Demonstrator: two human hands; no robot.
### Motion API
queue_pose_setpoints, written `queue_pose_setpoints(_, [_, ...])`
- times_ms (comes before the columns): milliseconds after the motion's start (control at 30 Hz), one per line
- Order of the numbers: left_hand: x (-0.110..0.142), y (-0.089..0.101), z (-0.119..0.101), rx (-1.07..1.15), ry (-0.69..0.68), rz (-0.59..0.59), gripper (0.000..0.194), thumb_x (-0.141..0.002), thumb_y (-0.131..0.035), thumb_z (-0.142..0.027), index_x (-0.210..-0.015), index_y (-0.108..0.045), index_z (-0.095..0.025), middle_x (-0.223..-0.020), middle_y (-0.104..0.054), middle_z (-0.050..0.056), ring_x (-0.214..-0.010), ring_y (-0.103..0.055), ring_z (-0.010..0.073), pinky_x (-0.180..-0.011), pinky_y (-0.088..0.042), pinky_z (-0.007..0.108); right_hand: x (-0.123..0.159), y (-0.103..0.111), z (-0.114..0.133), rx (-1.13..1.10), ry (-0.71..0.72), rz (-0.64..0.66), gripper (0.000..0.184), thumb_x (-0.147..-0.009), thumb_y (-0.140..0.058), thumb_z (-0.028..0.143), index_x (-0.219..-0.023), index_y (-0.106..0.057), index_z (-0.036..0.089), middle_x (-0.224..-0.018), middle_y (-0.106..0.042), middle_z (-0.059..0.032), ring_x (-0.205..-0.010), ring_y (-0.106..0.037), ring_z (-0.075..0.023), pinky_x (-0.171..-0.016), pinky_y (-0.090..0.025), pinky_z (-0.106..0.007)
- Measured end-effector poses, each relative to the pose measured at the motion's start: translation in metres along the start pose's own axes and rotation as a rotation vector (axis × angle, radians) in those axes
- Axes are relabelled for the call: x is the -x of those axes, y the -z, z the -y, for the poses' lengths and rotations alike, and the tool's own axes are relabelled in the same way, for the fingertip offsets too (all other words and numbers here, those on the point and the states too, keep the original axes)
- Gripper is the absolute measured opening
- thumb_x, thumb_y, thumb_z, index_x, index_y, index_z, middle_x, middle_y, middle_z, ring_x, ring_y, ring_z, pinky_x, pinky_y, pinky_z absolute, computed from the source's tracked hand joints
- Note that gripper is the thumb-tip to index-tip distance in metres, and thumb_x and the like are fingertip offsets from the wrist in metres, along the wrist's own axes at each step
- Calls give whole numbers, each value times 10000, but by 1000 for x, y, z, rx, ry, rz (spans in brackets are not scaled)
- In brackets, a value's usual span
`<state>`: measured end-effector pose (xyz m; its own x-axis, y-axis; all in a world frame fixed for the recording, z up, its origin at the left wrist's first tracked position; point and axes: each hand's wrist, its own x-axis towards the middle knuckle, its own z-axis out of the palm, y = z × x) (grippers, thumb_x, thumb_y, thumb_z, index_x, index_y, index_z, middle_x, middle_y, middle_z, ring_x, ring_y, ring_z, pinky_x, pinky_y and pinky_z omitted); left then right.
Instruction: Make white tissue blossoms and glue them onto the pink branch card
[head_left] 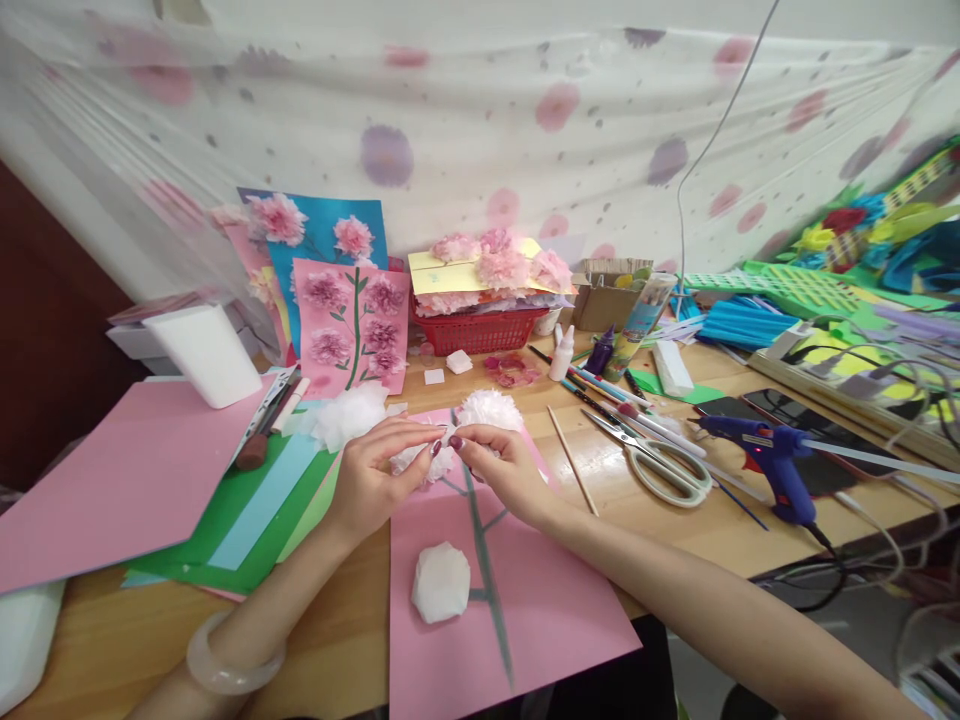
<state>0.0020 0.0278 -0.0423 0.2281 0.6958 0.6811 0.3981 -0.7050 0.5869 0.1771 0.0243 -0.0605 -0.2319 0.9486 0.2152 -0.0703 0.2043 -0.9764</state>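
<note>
A pink sheet of paper (pixel 555 620) is laid on a wooden desk (pixel 337 625), with a branching dark green stem (pixel 484 560) painted along it. On the sheet's nearer half, left of the stem, a flat, rounded bundle of white tissue (pixel 441 582) is set. A pale bangle (pixel 236 655) is worn on the left wrist.

Over the sheet's farther half, the left hand (pixel 375 475) and the right hand (pixel 499 465) are brought almost fingertip to fingertip. The grip of each is narrowed to a pinch on a white tissue-paper flower (pixel 421 464); whether the flower is touching the sheet cannot be told.

Left of the sheet, a green card (pixel 231 497) is crossed by a light blue strip (pixel 266 500). To its right are laid a thin wooden stick (pixel 572 458), scissors (pixel 643 450) and a blue glue gun (pixel 772 460).

At the sheet's far end, a fluffed white flower (pixel 491 408) is partly hidden by the right hand. Beyond the sheet, a red basket (pixel 480 330) is heaped with pink flowers (pixel 502 265).
</note>
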Motion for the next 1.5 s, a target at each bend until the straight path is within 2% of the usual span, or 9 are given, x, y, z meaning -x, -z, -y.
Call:
queue_pose_setpoints(300, [3,-3,3,-11,104,-36,140,-790,-614,-207,-818,-750,-219,-844,-774,27,-854,-716,205,-916,-540,395,0,-2,4,-5,-24,-4,262,-787,-652,439,-777,-663,177,-675,-549,4,-603,-449,-111,-551,-351,-247])
queue_pose_setpoints(500, [4,-1,1,98,258,-26,195,-818,-563,-259,-882,-729,-179,-909,-768,55,-878,-715,206,-776,-574,297,1,-3,4,-40,-52,-8,256,-773,-661,430,-772,-645,174,-637,-501,22,-559,-389,-97,-528,-317,-246])
queue_pose_setpoints(633, [4,1,0,130,253,7,211,-819,-557,-251,-908,-737,-183,-936,-766,56,-900,-709,205,-789,-568,291,1,-3,7,-40,-67,-6,266,-773,-657,435,-770,-641,170,-635,-489,25,-549,-371,-93,-537,-316,-252])
queue_pose_setpoints(933, [1,0,1,49,253,-6,180,-754,-609,-258,-807,-757,-170,-835,-771,63,-865,-700,235,-845,-555,368,0,-1,3,-5,-49,-12,260,-783,-650,428,-784,-652,168,-632,-474,23,-568,-370,-104,-536,-288,-254])
queue_pose_setpoints(1233, [2,-1,2,50,259,-20,165,-736,-620,-234,-814,-759,-190,-843,-771,39,-876,-696,218,-858,-542,336,0,0,4,-8,-53,-10,270,-779,-654,443,-777,-657,173,-622,-473,23,-563,-369,-108,-527,-273,-258])
queue_pose_setpoints(1367, [2,-1,-1,41,261,-1,147,-735,-624,-211,-808,-749,-185,-825,-765,33,-835,-702,201,-804,-551,302,0,0,1,-39,-48,-1,281,-804,-643,454,-775,-655,175,-595,-435,38,-540,-340,-98,-515,-264,-253])
queue_pose_setpoints(1500, [1,-1,-1,40,221,-3,135,-740,-630,-198,-801,-749,-181,-826,-766,34,-850,-700,198,-821,-548,298,0,0,0,-34,-46,-6,298,-814,-639,463,-757,-646,170,-585,-418,43,-533,-328,-93,-508,-260,-249])
